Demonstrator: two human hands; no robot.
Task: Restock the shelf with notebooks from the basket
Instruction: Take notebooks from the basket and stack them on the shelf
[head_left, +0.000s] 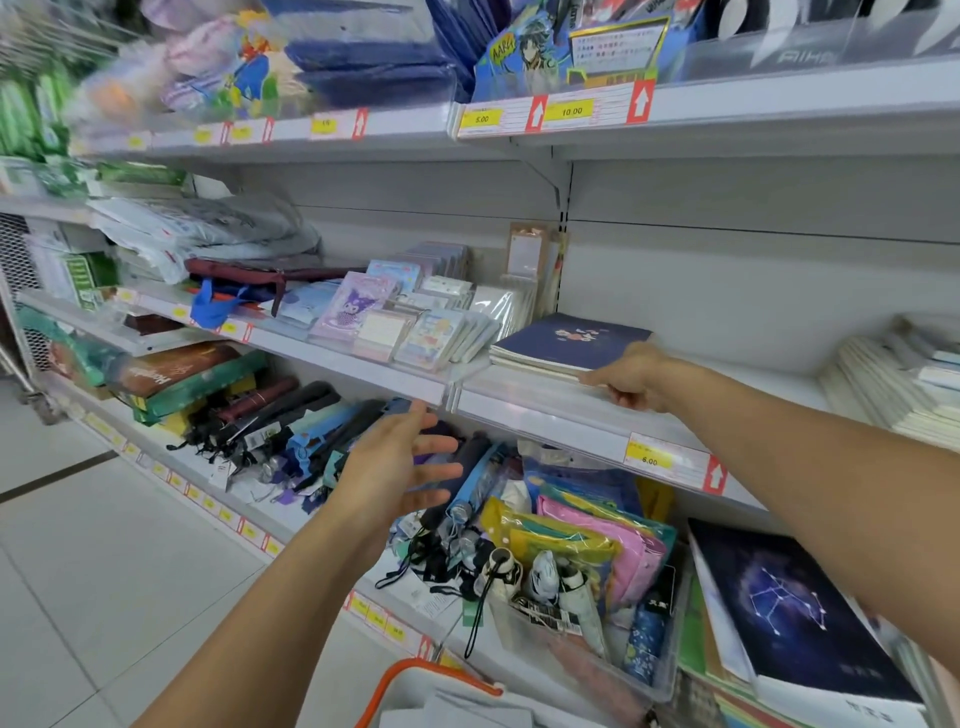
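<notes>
On shelf: right hand touching notebooks; left hand spread.

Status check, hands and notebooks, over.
Left hand open, empty. Right hand touching navy notebook stack on shelf. Basket below. Nothing blocking.

Notebooks lie on the shelf, above the basket.

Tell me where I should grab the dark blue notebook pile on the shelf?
Grip the dark blue notebook pile at its front edge, coming from the aisle side. It lies flat with that edge facing out above the shelf lip, so fingers can probably slip under while the thumb presses on top. The right hand already rests at that front corner.
</notes>
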